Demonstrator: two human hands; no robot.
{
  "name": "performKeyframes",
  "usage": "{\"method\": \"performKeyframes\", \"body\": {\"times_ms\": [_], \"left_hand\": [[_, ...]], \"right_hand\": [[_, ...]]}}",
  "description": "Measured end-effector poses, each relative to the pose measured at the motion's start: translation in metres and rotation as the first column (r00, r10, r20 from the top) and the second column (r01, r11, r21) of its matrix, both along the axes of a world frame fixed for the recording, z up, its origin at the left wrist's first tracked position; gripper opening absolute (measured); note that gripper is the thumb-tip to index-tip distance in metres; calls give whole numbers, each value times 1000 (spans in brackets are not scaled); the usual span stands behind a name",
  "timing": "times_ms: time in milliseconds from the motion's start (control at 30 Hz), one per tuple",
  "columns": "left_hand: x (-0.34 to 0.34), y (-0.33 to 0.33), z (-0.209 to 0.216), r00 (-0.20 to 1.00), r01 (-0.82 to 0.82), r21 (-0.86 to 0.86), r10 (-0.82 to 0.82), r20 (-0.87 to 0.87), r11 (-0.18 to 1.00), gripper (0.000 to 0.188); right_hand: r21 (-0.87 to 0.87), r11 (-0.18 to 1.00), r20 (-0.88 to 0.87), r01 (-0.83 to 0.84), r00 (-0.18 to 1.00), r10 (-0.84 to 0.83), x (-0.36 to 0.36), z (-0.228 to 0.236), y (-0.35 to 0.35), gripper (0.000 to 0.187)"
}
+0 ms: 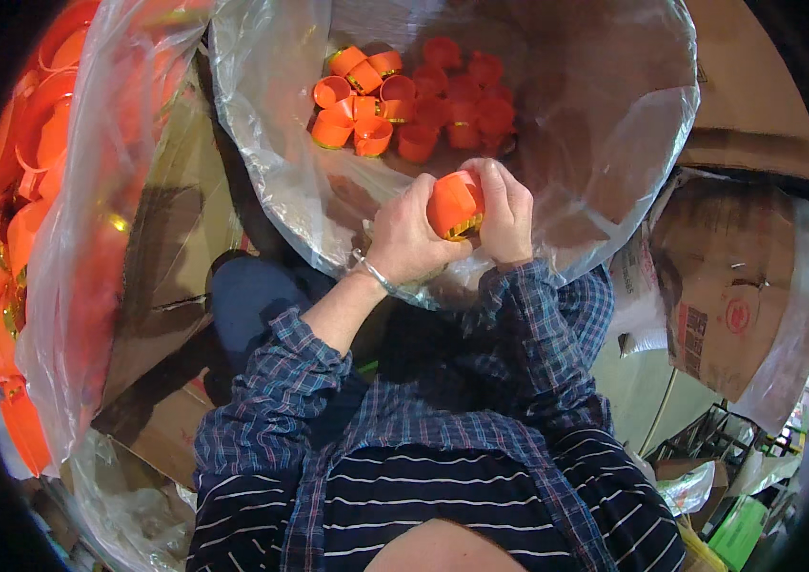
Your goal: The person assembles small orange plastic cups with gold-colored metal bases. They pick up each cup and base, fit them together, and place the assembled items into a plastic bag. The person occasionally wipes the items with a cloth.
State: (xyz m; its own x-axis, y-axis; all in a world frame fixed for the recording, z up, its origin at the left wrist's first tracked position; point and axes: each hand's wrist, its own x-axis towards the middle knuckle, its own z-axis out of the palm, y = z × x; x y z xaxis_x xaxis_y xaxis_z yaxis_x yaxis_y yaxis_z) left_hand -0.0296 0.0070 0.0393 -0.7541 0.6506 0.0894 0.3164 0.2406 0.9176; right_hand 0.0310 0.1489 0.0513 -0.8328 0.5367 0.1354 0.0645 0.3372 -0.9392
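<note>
My left hand [414, 229] and right hand [507, 217] clamp their fingers on one cup [454, 202] — gold band toward me, other cups [417, 142] beyond, in the bag [276, 181].

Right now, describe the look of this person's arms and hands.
The left hand and right hand are gloveless. A slim, pale bracelet circles the left wrist. The left sleeve and right sleeve are plaid, dark blue with reddish and pale lines; the left one leaves more forearm bare.
</note>
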Motion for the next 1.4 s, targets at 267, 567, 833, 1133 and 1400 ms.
{"method": "performKeyframes", "body": {"times_ms": [267,567,833,1133,1400], "left_hand": [[2,5,-6,996,-92,-19,92,20,996,64],[1,2,-13,981,-6,180,-29,190,984,56],[-12,6,-28,588,-388,394,-105,802,833,39],[-18,2,-38,456,-439,139,87,886,888,49],[-11,14,-37,733,-267,23,187,655,964,33]], "right_hand": [[-285,956,-21,-73,997,70,-14,-12,7,36],[-720,691,-55,66,987,-151,-3,-33,-17,47],[178,951,-132,255,963,-233,-19,-38,-36,36],[223,913,271,-341,922,278,-23,-25,5,61],[-511,859,52,-2,998,33,-130,-21,160,68]]}}
